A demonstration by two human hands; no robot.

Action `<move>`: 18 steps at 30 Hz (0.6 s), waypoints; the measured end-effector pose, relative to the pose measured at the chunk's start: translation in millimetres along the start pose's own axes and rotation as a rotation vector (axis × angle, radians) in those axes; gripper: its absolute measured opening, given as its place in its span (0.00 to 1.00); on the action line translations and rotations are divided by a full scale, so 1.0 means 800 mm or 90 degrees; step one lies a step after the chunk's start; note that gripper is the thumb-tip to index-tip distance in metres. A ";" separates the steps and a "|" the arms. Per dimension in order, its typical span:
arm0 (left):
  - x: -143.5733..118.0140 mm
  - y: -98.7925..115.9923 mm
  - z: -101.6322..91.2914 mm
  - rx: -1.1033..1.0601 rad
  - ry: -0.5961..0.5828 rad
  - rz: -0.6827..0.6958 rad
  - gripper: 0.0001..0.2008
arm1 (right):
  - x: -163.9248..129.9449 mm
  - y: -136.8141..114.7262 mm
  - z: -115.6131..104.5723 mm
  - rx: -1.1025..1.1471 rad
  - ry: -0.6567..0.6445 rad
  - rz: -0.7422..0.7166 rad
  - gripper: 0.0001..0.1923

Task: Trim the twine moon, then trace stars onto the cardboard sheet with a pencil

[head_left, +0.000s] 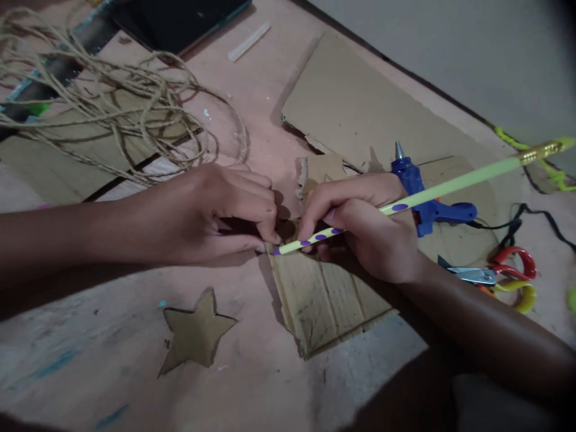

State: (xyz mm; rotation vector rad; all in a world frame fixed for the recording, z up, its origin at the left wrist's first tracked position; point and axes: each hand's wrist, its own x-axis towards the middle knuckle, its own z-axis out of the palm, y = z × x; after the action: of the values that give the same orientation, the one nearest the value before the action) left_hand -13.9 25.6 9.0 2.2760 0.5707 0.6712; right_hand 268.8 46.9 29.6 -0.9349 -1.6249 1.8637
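Both my hands meet mid-table, right hand clamped on a yellow purple-dotted pencil, tip at the cardboard piece, left hand with fingers together pressing that cardboard's edge, cardboard star near the front edge, blue glue gun and scissors toward the right edge, twine at the far left corner

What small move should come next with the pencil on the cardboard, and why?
Probably draw the pencil tip along beside the left hand. The right hand grips it with the tip touching the cardboard piece right at the left fingertips, which press down there.
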 end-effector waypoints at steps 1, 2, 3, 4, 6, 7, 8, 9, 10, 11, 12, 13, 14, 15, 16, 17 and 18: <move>0.000 0.000 -0.001 0.002 -0.001 0.000 0.13 | 0.000 0.000 0.000 -0.002 0.003 0.004 0.14; 0.001 0.001 -0.001 0.004 -0.002 0.000 0.13 | 0.000 -0.001 0.000 -0.001 0.008 0.008 0.13; 0.000 0.001 -0.001 0.004 -0.001 0.000 0.12 | 0.000 -0.001 0.000 0.003 0.010 0.005 0.13; 0.000 0.001 -0.001 0.005 -0.002 -0.001 0.12 | 0.000 -0.001 0.000 0.006 0.009 0.002 0.13; -0.002 0.001 -0.001 0.008 -0.004 -0.004 0.12 | -0.001 -0.002 0.000 0.011 0.002 -0.007 0.13; -0.002 0.000 -0.001 0.010 -0.002 -0.006 0.12 | -0.001 -0.002 0.000 0.009 -0.002 -0.010 0.13; -0.003 0.000 0.000 0.012 -0.002 -0.007 0.12 | -0.001 -0.002 0.000 0.004 -0.002 -0.007 0.13; -0.004 0.000 0.000 0.013 -0.002 -0.009 0.12 | -0.001 -0.001 0.000 -0.001 0.002 -0.004 0.14; -0.004 0.000 0.000 0.012 -0.001 -0.010 0.12 | -0.001 -0.001 0.000 -0.006 0.006 -0.002 0.14; -0.004 0.000 0.000 0.010 -0.001 -0.009 0.12 | -0.001 -0.001 0.001 -0.009 0.007 -0.004 0.14; -0.004 0.000 -0.001 0.008 -0.003 -0.008 0.12 | -0.001 -0.001 0.001 -0.012 0.008 -0.007 0.14; -0.004 0.000 -0.001 0.007 -0.004 -0.008 0.12 | -0.001 -0.002 0.001 -0.014 0.008 -0.012 0.13; -0.003 0.001 -0.001 0.007 -0.004 -0.009 0.12 | -0.001 -0.002 0.001 -0.016 0.007 -0.014 0.13; -0.004 0.001 -0.001 0.006 -0.004 -0.011 0.12 | -0.001 -0.003 0.001 -0.018 0.008 -0.016 0.13; -0.004 0.001 -0.001 0.007 -0.003 -0.013 0.12 | -0.001 -0.004 0.001 -0.023 0.009 -0.012 0.13; -0.005 0.001 -0.001 0.008 -0.003 -0.016 0.12 | -0.001 -0.004 0.001 -0.025 0.010 -0.009 0.13; -0.006 0.000 0.000 0.009 -0.002 -0.019 0.12 | -0.001 -0.005 0.001 -0.026 0.011 -0.007 0.14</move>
State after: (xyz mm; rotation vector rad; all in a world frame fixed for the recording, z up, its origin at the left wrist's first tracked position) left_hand -17.4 23.0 8.0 2.2770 0.6092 0.6506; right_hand 268.6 46.5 33.8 -0.9544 -1.6613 1.8168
